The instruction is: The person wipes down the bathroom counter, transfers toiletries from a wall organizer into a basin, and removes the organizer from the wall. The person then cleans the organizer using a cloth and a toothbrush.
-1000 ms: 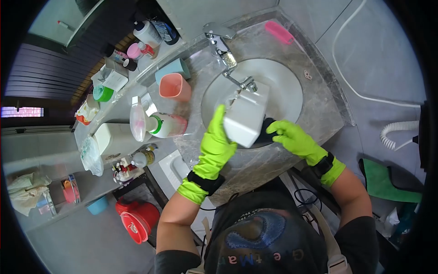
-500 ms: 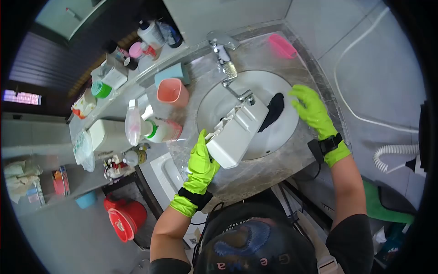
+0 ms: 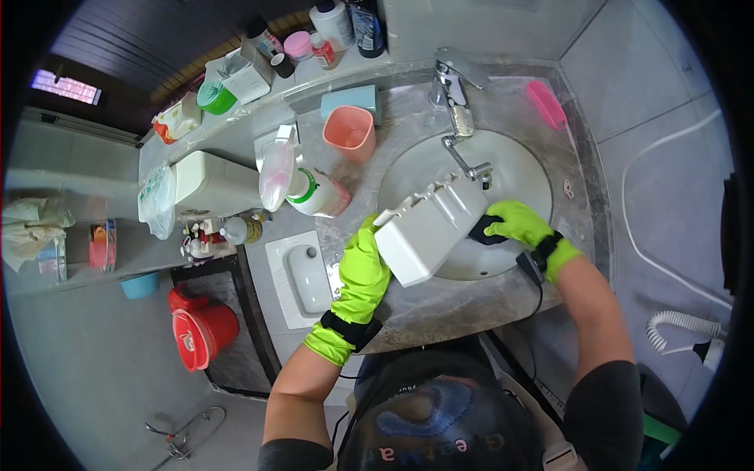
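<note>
Cloth (image 3: 481, 231), black and soft-looking, is now in use: my right hand (image 3: 516, 223), in a lime-green rubber glove, has its fingers bunched on it. Half a second ago that hand was off by the basin's right side, holding nothing, with the cloth lying alone in the bowl. My left hand (image 3: 364, 263), same glove, has kept the white, box-shaped plastic container (image 3: 430, 233) with the notched edge throughout; most of its fingers are hidden, so exact hold unclear.

Container sits tilted over the round white ceramic basin (image 3: 522, 169), its near end reaching above the grey marbled counter (image 3: 452, 302). Far end is just below the chrome tap (image 3: 458, 110); can't tell if water runs. Cloth is right beside the container's right side; contact unclear.

For the work, I judge this means both pieces are back under control: left steadies the container, right has the cloth.
</note>
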Demonstrator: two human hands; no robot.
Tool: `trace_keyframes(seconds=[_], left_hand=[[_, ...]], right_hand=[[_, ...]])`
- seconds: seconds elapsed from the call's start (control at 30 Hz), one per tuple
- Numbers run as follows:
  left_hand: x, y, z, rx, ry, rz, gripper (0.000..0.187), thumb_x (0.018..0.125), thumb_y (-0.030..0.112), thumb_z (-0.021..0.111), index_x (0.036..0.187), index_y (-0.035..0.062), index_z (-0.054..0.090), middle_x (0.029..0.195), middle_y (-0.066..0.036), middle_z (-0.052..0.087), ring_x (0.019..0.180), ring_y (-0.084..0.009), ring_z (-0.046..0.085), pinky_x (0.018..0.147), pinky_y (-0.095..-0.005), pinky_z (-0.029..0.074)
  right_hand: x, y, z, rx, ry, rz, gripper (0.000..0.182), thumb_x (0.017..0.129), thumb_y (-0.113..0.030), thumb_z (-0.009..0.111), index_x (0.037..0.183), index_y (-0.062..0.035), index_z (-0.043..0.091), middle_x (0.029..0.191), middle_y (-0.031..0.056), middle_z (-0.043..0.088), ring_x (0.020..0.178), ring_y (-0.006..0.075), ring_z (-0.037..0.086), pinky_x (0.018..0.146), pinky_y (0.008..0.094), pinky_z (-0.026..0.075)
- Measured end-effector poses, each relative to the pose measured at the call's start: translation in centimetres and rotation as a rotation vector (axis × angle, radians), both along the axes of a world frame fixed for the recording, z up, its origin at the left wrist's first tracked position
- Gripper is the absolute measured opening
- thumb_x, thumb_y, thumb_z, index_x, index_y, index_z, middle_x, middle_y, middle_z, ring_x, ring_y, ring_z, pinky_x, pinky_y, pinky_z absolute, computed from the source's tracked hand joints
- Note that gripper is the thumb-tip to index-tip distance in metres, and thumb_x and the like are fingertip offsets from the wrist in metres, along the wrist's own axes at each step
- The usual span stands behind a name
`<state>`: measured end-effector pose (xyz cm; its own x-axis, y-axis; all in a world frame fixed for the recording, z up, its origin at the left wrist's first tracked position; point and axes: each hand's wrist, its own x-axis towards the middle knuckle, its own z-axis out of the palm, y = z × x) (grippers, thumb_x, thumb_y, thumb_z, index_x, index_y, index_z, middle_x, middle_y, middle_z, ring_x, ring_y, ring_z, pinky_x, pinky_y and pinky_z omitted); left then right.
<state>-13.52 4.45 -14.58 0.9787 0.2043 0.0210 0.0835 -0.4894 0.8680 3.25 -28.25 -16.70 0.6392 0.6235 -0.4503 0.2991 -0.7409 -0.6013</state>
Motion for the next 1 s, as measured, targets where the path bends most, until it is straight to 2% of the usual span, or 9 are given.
trace_keyframes(seconds=[0.07, 0.27, 0.33, 0.4, 0.5, 0.6, 0.7, 0.87, 1.0], left_hand=[[-0.4, -0.3, -1.6, -0.072, 0.017, 0.021, 0.044, 0.110, 0.028, 0.046, 0.146, 0.0033, 0.047, 0.125, -0.013, 0.069, 0.110, -0.0217, 0.069, 0.094, -0.0347, 0.055], [-0.9, -1.1, -4.0, -0.147, 0.087, 0.037, 0.051, 0.112, 0.040, 0.035, 0.143, 0.0022, 0.051, 0.128, -0.013, 0.067, 0.111, -0.0194, 0.067, 0.094, -0.0329, 0.054], [-1.2, -1.7, -4.1, -0.206, 0.091, 0.038, 0.050, 0.112, 0.039, 0.036, 0.142, 0.0021, 0.052, 0.130, -0.013, 0.066, 0.112, -0.0192, 0.066, 0.095, -0.0329, 0.054], [-0.8, -1.6, -1.7, 0.486, -0.022, -0.129, 0.049, 0.111, 0.037, 0.037, 0.141, 0.0023, 0.053, 0.132, -0.012, 0.064, 0.115, -0.0209, 0.065, 0.097, -0.0357, 0.054], [-1.7, -1.4, -4.9, 0.121, -0.005, -0.044, 0.051, 0.089, 0.016, 0.065, 0.135, 0.0015, 0.051, 0.121, -0.017, 0.066, 0.104, -0.0329, 0.067, 0.088, -0.0403, 0.055], [-1.4, -1.2, -2.1, 0.214, -0.076, -0.070, 0.058, 0.081, 0.010, 0.074, 0.133, 0.0017, 0.051, 0.116, -0.018, 0.067, 0.098, -0.0365, 0.068, 0.084, -0.0415, 0.056], [-1.0, -1.2, -0.8, 0.362, -0.086, -0.113, 0.036, 0.102, 0.014, 0.060, 0.135, 0.0020, 0.050, 0.116, -0.016, 0.067, 0.105, -0.0238, 0.068, 0.089, -0.0367, 0.056], [-1.3, -1.4, -3.1, 0.006, -0.015, -0.037, 0.037, 0.110, 0.031, 0.044, 0.132, 0.0028, 0.055, 0.118, -0.014, 0.068, 0.103, -0.0224, 0.067, 0.089, -0.0354, 0.056], [-0.8, -0.8, -1.7, -0.343, 0.093, 0.032, 0.052, 0.113, 0.043, 0.030, 0.130, 0.0034, 0.059, 0.118, -0.012, 0.069, 0.101, -0.0205, 0.067, 0.090, -0.0355, 0.055]], right_hand=[[-2.4, 1.0, 6.8, 0.173, 0.271, -0.470, 0.034, 0.084, -0.018, 0.078, 0.114, -0.0052, 0.070, 0.111, 0.0100, 0.071, 0.100, 0.0257, 0.068, 0.082, 0.0361, 0.054], [-7.0, 4.0, 13.7, 0.868, 0.566, -0.715, 0.040, 0.080, 0.000, 0.080, 0.117, -0.0064, 0.067, 0.124, 0.0081, 0.065, 0.118, 0.0255, 0.063, 0.099, 0.0377, 0.051], [-8.6, 5.9, 11.1, 0.964, 0.159, -0.365, 0.052, 0.072, -0.001, 0.087, 0.119, -0.0074, 0.066, 0.125, 0.0104, 0.064, 0.126, 0.0297, 0.057, 0.106, 0.0424, 0.046], [-9.0, 9.4, 12.2, 0.826, -0.229, 0.034, 0.047, 0.068, -0.015, 0.091, 0.110, -0.0098, 0.071, 0.122, 0.0113, 0.062, 0.129, 0.0358, 0.052, 0.110, 0.0485, 0.039], [-8.7, 11.1, 8.9, 0.689, -0.345, -0.068, 0.041, 0.074, -0.025, 0.088, 0.108, -0.0088, 0.072, 0.122, 0.0109, 0.062, 0.124, 0.0368, 0.053, 0.107, 0.0483, 0.040], [-5.6, 9.0, 2.6, 0.474, -0.429, -0.297, 0.040, 0.082, -0.029, 0.082, 0.113, -0.0070, 0.071, 0.116, 0.0134, 0.064, 0.112, 0.0369, 0.057, 0.099, 0.0461, 0.045], [-3.2, 6.5, 0.8, 0.320, -0.321, -0.371, 0.038, 0.085, -0.029, 0.080, 0.113, -0.0045, 0.070, 0.108, 0.0156, 0.065, 0.104, 0.0368, 0.059, 0.093, 0.0450, 0.047], [-7.8, 9.7, 5.4, 0.647, -0.137, -0.397, 0.037, 0.083, -0.023, 0.082, 0.111, -0.0025, 0.069, 0.103, 0.0166, 0.066, 0.097, 0.0360, 0.063, 0.088, 0.0431, 0.049], [-10.9, 11.3, 9.8, 0.761, -0.075, -0.110, 0.038, 0.079, -0.014, 0.085, 0.109, 0.0002, 0.066, 0.108, 0.0149, 0.066, 0.105, 0.0333, 0.063, 0.093, 0.0408, 0.050]])
